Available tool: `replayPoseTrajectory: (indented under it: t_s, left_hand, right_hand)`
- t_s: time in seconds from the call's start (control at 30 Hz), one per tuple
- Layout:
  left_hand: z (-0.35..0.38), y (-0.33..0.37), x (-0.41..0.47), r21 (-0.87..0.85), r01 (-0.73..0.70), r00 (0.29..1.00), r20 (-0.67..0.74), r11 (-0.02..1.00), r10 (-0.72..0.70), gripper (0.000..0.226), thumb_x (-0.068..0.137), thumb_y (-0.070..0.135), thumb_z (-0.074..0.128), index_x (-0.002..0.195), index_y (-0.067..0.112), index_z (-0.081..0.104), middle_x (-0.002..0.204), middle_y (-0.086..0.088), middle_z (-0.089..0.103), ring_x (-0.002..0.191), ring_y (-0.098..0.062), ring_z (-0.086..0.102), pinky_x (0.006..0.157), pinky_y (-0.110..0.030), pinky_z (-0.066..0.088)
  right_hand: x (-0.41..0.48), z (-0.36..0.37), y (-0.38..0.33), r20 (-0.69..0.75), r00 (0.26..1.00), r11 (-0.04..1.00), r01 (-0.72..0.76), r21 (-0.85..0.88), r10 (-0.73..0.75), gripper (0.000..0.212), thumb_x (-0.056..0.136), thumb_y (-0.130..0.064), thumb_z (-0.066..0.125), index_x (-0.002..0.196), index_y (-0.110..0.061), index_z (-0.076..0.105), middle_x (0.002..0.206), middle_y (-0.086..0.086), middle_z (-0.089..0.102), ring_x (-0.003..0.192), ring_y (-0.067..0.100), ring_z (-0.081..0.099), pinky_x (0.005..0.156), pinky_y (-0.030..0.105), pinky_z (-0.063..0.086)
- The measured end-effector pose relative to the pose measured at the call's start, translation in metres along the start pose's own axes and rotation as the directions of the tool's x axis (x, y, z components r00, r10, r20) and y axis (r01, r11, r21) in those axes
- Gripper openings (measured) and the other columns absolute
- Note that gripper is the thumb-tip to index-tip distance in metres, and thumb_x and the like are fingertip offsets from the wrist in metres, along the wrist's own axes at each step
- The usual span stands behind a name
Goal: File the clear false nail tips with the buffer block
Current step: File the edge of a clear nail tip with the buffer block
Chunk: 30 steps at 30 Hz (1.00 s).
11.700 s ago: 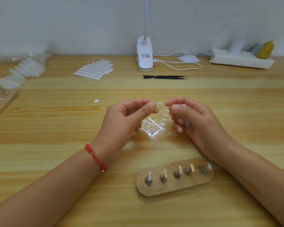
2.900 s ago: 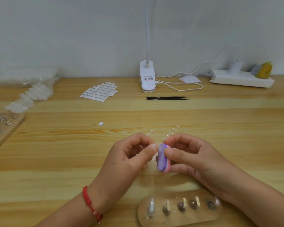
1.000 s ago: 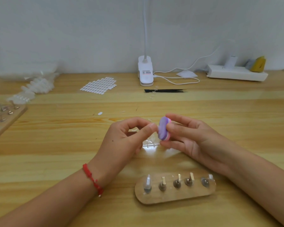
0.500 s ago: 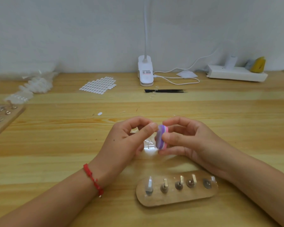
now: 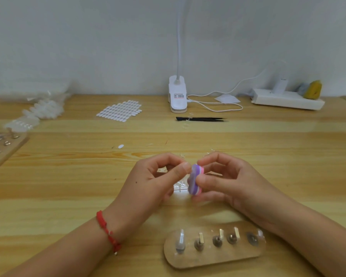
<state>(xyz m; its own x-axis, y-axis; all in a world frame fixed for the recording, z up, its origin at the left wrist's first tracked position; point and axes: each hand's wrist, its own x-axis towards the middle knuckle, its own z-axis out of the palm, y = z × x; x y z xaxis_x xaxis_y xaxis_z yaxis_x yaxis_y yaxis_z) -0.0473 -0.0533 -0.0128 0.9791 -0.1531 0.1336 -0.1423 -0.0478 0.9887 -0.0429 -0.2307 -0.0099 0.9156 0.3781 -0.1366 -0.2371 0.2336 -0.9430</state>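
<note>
Head view: we hold both hands together above the middle of the wooden table. Our right hand grips the buffer block, thumb on the near side and fingers curled round the far side. The block stands on end, its purple face turned towards the other hand and a pink layer behind it. Our left hand pinches thumb to forefinger on the clear nail tips, a see-through strip whose lower part shows between the hands. The pinch touches the block's purple face; the tip at that point is too clear to make out. A red bracelet circles the left wrist.

Near us lies a rounded wooden stand holding five metal mounts in a row, several with a small pale piece upright on them. At the left edge a second wooden board carries more metal mounts. Clear plastic bags sit far left; what they hold is blurred. Beside them is a sheet of white oval tabs, with one loose oval nearer us. At the back we see a clip lamp, black tweezers and a white power strip.
</note>
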Motion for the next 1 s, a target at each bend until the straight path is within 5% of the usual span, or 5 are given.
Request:
replayPoseTrajectory:
  t_s: [0.23, 0.37, 0.77, 0.9, 1.0]
  left_hand:
    - [0.0017, 0.0004, -0.0005, -0.003, -0.01, 1.0, -0.016, 1.0, 0.01, 0.024, 0.073, 0.029, 0.064, 0.077, 0.006, 0.068, 0.045, 0.008, 0.04, 0.036, -0.003, 0.031, 0.039, -0.01, 0.029]
    - [0.001, 0.0024, -0.0003, 0.053, -0.027, 0.999, -0.019, 0.998, 0.028, 0.026, 0.071, 0.032, 0.065, 0.075, 0.007, 0.07, 0.057, -0.019, 0.029, 0.046, -0.009, 0.024, 0.043, -0.012, 0.025]
    - [-0.0011, 0.0022, 0.0003, -0.007, 0.024, 0.999, 0.021, 1.0, -0.024, 0.019, 0.075, 0.03, 0.064, 0.075, 0.011, 0.068, 0.043, 0.008, 0.022, 0.037, -0.006, 0.017, 0.038, -0.013, 0.02]
    - [-0.0015, 0.0017, 0.0006, -0.024, 0.027, 1.0, 0.014, 0.999, -0.026, 0.019, 0.076, 0.028, 0.064, 0.077, 0.009, 0.067, 0.041, 0.01, 0.023, 0.036, -0.004, 0.018, 0.037, -0.012, 0.02]
    - [-0.0016, 0.0018, 0.0011, -0.027, 0.029, 0.999, 0.033, 0.999, -0.028, 0.02, 0.076, 0.028, 0.063, 0.078, 0.009, 0.068, 0.042, 0.01, 0.022, 0.035, -0.004, 0.017, 0.037, -0.012, 0.02]
  right_hand:
    - [-0.0003, 0.0009, -0.002, -0.01, 1.0, 1.0, -0.006, -0.012, 0.006, 0.029, 0.063, -0.005, 0.077, 0.09, -0.006, 0.069, 0.088, 0.014, 0.066, 0.072, 0.029, 0.071, 0.067, 0.034, 0.059]
    - [0.0008, -0.0008, -0.0027, -0.042, 0.999, 0.997, -0.013, 0.075, 0.016, 0.025, 0.063, -0.003, 0.076, 0.087, -0.008, 0.071, 0.084, 0.012, 0.067, 0.072, 0.026, 0.071, 0.067, 0.034, 0.06]
    - [0.0022, -0.002, -0.0026, -0.002, 0.999, 0.991, -0.037, 0.126, 0.038, 0.021, 0.067, 0.0, 0.076, 0.086, -0.009, 0.073, 0.086, 0.015, 0.066, 0.073, 0.025, 0.071, 0.066, 0.034, 0.059]
    - [0.0019, 0.0004, -0.0027, 0.034, 0.999, 1.0, -0.021, 0.007, 0.02, 0.021, 0.064, -0.001, 0.076, 0.081, -0.013, 0.073, 0.087, 0.014, 0.066, 0.073, 0.029, 0.071, 0.066, 0.033, 0.059]
    - [0.0027, -0.0024, -0.0018, -0.012, 1.0, 0.994, 0.0, 0.11, 0.001, 0.02, 0.063, -0.002, 0.075, 0.081, -0.012, 0.074, 0.086, 0.016, 0.066, 0.071, 0.026, 0.071, 0.064, 0.032, 0.059]
